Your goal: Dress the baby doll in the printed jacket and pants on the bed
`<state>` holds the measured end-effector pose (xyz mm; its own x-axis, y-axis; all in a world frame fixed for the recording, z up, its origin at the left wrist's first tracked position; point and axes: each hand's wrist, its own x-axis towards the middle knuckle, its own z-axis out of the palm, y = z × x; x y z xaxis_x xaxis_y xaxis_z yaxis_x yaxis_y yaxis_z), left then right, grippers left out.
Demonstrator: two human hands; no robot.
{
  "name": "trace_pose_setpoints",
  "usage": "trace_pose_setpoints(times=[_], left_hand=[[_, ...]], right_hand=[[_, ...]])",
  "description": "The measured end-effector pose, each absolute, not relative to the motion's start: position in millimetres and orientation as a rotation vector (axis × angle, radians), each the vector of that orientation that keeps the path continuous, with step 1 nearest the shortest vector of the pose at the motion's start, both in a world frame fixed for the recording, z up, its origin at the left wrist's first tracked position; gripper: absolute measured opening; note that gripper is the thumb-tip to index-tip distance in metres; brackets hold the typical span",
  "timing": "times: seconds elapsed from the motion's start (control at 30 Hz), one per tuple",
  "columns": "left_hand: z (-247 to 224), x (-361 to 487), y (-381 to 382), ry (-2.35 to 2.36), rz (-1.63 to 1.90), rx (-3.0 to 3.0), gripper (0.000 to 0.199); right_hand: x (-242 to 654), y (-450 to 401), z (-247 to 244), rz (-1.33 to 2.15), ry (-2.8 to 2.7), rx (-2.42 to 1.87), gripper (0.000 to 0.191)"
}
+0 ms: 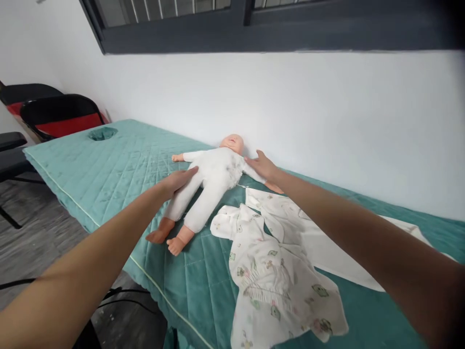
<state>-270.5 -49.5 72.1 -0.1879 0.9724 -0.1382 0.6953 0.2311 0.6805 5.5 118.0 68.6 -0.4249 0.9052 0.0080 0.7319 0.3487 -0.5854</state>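
A baby doll (216, 167) with a white cloth body lies on its back on the green quilted bed cover (145, 145), its head by the wall and its legs toward the near edge. My left hand (180, 180) rests against the doll's hip on the left side, fingers stretched out. On the other side, my right hand (262, 166) is by the doll's shoulder and arm, fingers extended and thumb raised. White baby clothes (269, 271) with small green and pink prints lie spread out to the right of the doll's legs, below my right forearm.
A white cloth (337, 249) extends to the right beneath my right forearm. The bed has a round hole (103, 134) at its far left end. Black and red chairs (65, 116) stand beyond it. A white wall (327, 121) runs behind the bed, under a dark window frame.
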Motion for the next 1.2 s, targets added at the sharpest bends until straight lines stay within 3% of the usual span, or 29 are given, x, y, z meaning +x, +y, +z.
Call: trace_pose_setpoints(times=[0.13, 0.2, 0.33, 0.5, 0.67, 0.8, 0.87, 0.93, 1.0, 1.2], left_hand=[[82, -227, -79, 2.325, 0.783, 1.819, 0.049], [83, -189, -103, 2.13, 0.668, 2.247, 0.045], [69, -111, -157, 1.252, 0.19, 2.827, 0.062], [61, -63, -186, 1.416, 0.098, 2.681, 0.067], [73, -47, -194, 1.512, 0.054, 2.512, 0.055], [70, -36, -208, 1.561, 0.05, 2.464, 0.075], [67, -26, -215, 1.612, 0.041, 2.473, 0.059], [69, -11, -222, 1.619, 0.119, 2.514, 0.038], [76, 8, -230, 1.583, 0.324, 2.56, 0.03], [99, 59, -245, 1.57, 0.987, 2.294, 0.059]], right_hand=[[87, 95, 57, 0.466, -2.384, -1.814, 0.067], [132, 79, 59, 0.395, -2.433, -1.906, 0.06], [198, 43, 71, 0.206, -2.6, -1.975, 0.052], [224, -8, 92, 0.027, -2.757, -1.903, 0.032], [222, -61, 112, -0.106, -2.776, -1.769, 0.038], [222, -99, 119, -0.12, -2.767, -1.643, 0.046], [222, -116, 118, -0.083, -2.776, -1.575, 0.048], [222, -130, 117, -0.046, -2.784, -1.507, 0.048], [221, -140, 116, 0.026, -2.765, -1.394, 0.048], [235, -167, 138, 0.579, -2.561, -0.864, 0.034]])
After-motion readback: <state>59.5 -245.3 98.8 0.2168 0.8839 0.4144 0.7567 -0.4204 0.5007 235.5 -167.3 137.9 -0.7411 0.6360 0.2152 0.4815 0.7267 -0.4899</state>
